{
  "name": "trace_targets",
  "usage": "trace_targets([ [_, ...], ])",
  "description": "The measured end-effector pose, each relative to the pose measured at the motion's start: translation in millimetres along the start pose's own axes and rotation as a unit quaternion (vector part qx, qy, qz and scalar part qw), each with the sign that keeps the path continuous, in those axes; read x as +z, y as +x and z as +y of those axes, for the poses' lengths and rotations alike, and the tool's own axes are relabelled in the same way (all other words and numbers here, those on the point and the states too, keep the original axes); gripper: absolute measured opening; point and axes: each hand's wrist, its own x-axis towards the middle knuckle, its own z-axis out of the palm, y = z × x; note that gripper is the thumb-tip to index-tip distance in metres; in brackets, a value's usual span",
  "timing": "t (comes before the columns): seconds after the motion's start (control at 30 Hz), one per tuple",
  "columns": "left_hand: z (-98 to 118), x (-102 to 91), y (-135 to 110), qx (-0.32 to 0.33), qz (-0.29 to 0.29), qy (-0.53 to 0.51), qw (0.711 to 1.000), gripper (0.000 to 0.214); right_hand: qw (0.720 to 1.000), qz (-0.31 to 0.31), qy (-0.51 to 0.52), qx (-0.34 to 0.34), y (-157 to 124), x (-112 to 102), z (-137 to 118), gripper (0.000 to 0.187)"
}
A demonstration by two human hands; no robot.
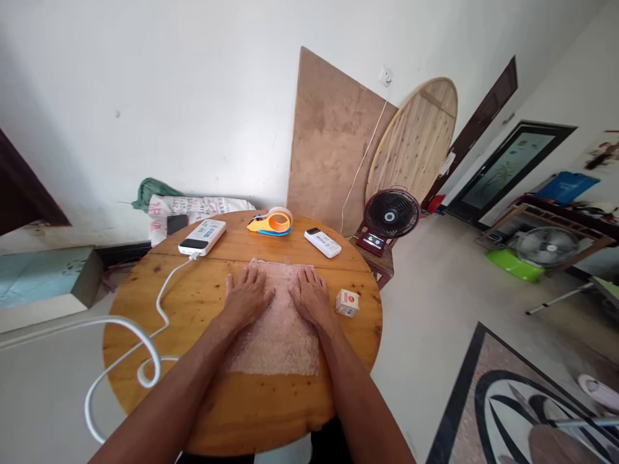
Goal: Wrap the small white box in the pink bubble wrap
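A sheet of clear bubble wrap [280, 345] lies flat on the round wooden table [193, 303]. My left hand [246, 296] rests palm down on its left edge, fingers spread. On the right edge lies my right hand [311, 295], also flat with the fingers extended. Just right of that hand stands a small white box [347, 303] with red print. Beyond the sheet are an orange tape dispenser [271, 222] with a roll in it and a white power bank [322, 243]. A larger white power bank [202, 237] sits at the far left.
A white cable [162, 303] runs from the larger power bank across the table's left side and off its edge. Behind the table at right, a dark fan [391, 216] stands on a stool [382, 261]. Boards [338, 129] and a sack [203, 206] rest by the wall.
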Motion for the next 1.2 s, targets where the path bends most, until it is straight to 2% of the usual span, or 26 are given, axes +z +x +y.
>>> trace_targets([
  [0.1,4,-3.3,-4,-0.004,0.050,0.004,0.999,0.049,0.999,-0.009,0.025,-0.020,0,-5,3,0.045],
  [0.17,7,-5.3,-7,0.034,0.075,0.003,0.997,0.048,0.998,-0.008,0.045,-0.031,-1,-7,6,0.043],
  [0.23,9,-5.4,-8,0.083,0.063,0.001,0.995,0.047,0.998,-0.002,0.055,-0.032,-1,-7,7,0.043],
  [0.3,11,-3.1,-9,0.104,0.033,0.002,0.994,0.049,0.998,0.004,0.054,-0.026,-1,-6,7,0.043],
  [0.5,13,4.5,-9,0.092,0.021,-0.002,0.996,0.053,1.000,0.021,0.016,0.003,-2,-2,6,0.041],
  [0.77,15,1.9,-9,0.081,0.031,0.001,0.996,0.051,1.000,0.011,-0.005,0.028,-2,-5,4,0.042],
  [0.93,12,-3.3,-5,0.049,0.052,-0.003,0.997,0.058,0.999,0.010,-0.010,0.035,-3,-5,2,0.042],
  [1.2,8,-5.2,0,0.000,0.060,0.024,0.998,0.048,0.999,0.007,-0.009,0.047,-2,-1,6,0.045],
])
